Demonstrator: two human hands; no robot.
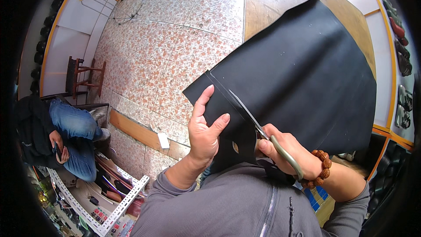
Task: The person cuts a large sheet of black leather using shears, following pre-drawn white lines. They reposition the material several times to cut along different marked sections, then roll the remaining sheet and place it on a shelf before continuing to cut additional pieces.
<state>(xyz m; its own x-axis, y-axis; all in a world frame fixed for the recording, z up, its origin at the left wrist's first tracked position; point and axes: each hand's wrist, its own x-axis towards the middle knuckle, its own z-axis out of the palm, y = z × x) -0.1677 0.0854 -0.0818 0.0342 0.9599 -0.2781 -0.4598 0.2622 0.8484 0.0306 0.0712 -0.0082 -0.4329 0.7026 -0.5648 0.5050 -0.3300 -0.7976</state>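
Note:
A large black sheet (302, 79), apparently leather, spreads from my lap up over a wooden table (272, 0). Pale lines are drawn on it, and a small hole shows near its lower end. My right hand (287, 149) grips scissors (280, 153) with an olive-green handle. One long blade lies over the sheet, pointing up and left beside a drawn line; the other blade is mostly hidden beneath. At the sheet's left edge, my left hand (204, 127) holds it, with index finger and thumb apart on top and the other fingers hidden.
To the left, a seated person (72, 123) in jeans holds a phone. Below that person stands a white perforated metal frame (123, 204) with materials inside. A small wooden stool (87, 77) is by the left cabinet. Shoes (401, 55) line shelves at right. The floor (175, 48) is speckled tile.

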